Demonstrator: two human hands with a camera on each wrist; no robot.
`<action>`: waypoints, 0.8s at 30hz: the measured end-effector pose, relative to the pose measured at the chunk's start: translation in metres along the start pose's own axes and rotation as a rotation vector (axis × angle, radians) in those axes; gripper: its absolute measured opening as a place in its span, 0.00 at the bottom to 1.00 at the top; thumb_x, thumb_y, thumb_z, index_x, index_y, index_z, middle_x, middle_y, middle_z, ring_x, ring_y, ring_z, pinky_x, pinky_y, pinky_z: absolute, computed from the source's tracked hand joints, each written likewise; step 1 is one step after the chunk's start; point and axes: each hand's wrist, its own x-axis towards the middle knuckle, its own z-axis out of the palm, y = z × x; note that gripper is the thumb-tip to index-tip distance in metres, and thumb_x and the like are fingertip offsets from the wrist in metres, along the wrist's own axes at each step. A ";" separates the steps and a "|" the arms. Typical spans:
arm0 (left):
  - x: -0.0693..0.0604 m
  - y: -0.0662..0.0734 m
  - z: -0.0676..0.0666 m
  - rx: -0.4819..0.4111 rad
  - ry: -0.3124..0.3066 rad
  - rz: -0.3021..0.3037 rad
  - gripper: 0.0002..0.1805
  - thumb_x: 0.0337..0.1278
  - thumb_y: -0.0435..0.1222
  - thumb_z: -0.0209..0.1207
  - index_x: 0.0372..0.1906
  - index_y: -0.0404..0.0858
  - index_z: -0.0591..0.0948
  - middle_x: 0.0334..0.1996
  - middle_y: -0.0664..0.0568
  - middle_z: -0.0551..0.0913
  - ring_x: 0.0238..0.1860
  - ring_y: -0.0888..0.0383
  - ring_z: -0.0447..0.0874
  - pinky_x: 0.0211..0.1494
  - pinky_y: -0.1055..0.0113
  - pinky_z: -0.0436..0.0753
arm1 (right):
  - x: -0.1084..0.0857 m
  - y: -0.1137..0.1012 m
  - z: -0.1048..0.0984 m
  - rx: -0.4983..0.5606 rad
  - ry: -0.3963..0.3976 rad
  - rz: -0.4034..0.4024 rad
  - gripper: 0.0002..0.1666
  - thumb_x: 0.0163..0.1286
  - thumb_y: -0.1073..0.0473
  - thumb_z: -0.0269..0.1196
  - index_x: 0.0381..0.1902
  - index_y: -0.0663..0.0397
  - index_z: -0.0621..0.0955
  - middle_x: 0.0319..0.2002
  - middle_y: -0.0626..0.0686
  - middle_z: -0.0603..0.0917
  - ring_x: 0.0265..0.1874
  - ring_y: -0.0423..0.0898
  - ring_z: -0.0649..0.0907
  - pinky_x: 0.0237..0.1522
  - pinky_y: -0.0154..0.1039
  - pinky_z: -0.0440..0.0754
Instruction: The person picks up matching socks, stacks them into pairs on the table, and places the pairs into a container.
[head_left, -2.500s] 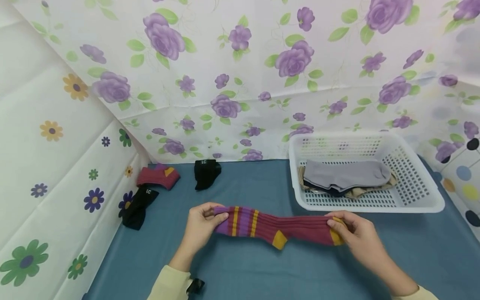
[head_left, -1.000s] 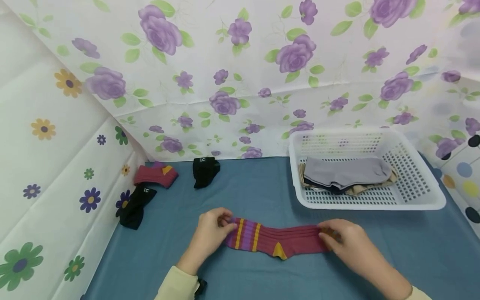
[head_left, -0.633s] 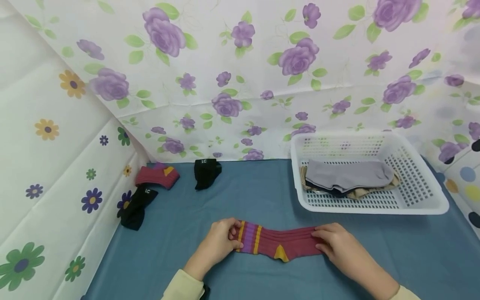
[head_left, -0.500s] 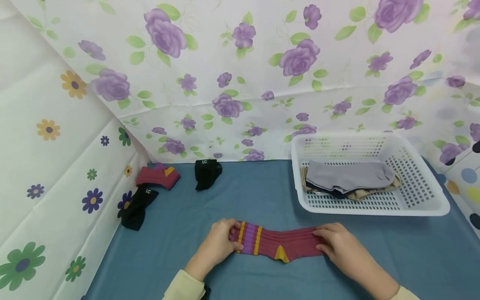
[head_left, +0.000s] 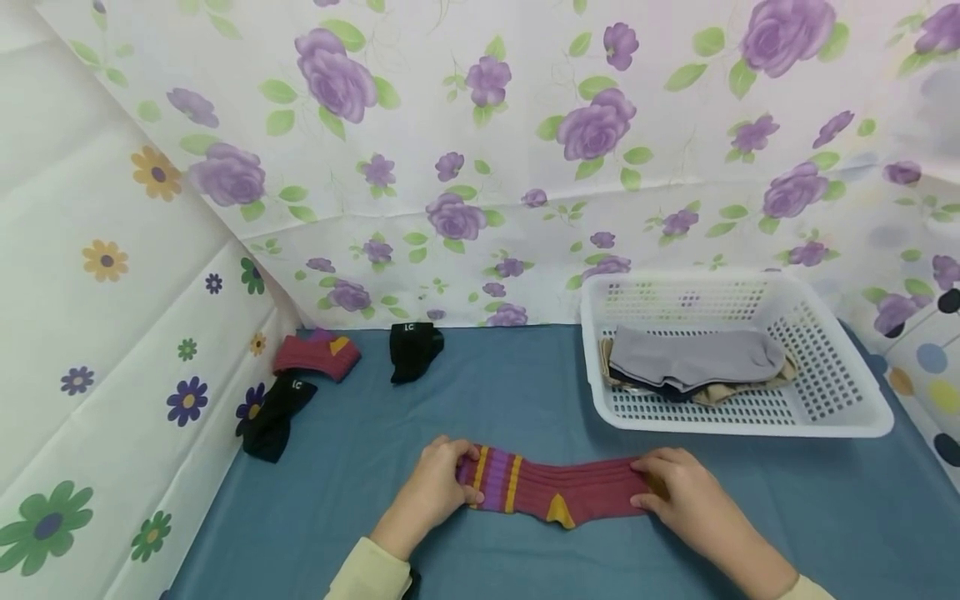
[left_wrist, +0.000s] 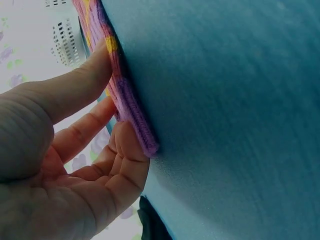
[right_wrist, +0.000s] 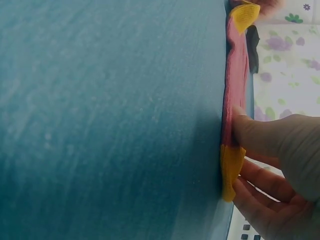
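Observation:
A maroon ribbed sock (head_left: 592, 487) with purple and yellow stripes at its cuff and a mustard heel lies lengthwise along the blue cloth. At the cuff my left hand (head_left: 438, 482) holds it, thumb on the near edge and fingers on the far edge; the left wrist view shows the purple cuff end (left_wrist: 135, 117) against the fingers. My right hand (head_left: 686, 496) holds the other end the same way, partly covering the mustard toe (right_wrist: 231, 172), which the right wrist view shows against the cloth.
A white plastic basket (head_left: 840, 392) with folded grey, dark and beige socks (head_left: 693, 357) stands at the back right. Another maroon sock (head_left: 315, 357) and two black socks (head_left: 411, 352) lie at the back left. Floral sheets (head_left: 525, 167) hang behind and at the sides.
The sock, stretched between both hands earlier, has come down onto the cloth. Both hands have moved nearer me and closer together. The left shifted right; the right hand's fingers moved slightly along the toe end.

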 end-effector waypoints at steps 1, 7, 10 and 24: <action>0.000 0.000 0.000 -0.001 -0.001 -0.003 0.24 0.32 0.40 0.76 0.42 0.43 0.81 0.36 0.51 0.76 0.37 0.57 0.73 0.43 0.59 0.79 | 0.000 0.000 0.000 -0.001 -0.001 0.003 0.23 0.46 0.49 0.75 0.42 0.47 0.84 0.41 0.47 0.82 0.43 0.45 0.79 0.44 0.47 0.79; 0.001 -0.003 -0.001 -0.018 -0.026 -0.031 0.24 0.33 0.41 0.75 0.43 0.45 0.81 0.35 0.52 0.74 0.37 0.57 0.71 0.40 0.60 0.78 | 0.001 -0.002 -0.001 0.000 -0.014 0.015 0.23 0.46 0.50 0.75 0.42 0.50 0.85 0.42 0.49 0.82 0.43 0.47 0.79 0.44 0.48 0.79; 0.001 -0.004 -0.001 -0.020 -0.030 -0.034 0.25 0.33 0.42 0.75 0.43 0.46 0.80 0.35 0.52 0.74 0.36 0.57 0.71 0.40 0.60 0.77 | 0.000 -0.004 -0.002 0.002 -0.021 0.021 0.23 0.46 0.51 0.75 0.42 0.51 0.85 0.42 0.49 0.82 0.44 0.48 0.79 0.44 0.48 0.79; 0.022 -0.020 -0.055 0.074 0.174 -0.047 0.23 0.51 0.46 0.66 0.53 0.45 0.77 0.48 0.50 0.77 0.47 0.54 0.76 0.48 0.55 0.79 | -0.003 -0.018 -0.014 -0.104 -0.020 -0.059 0.19 0.50 0.50 0.73 0.41 0.47 0.85 0.39 0.46 0.83 0.42 0.43 0.80 0.43 0.45 0.80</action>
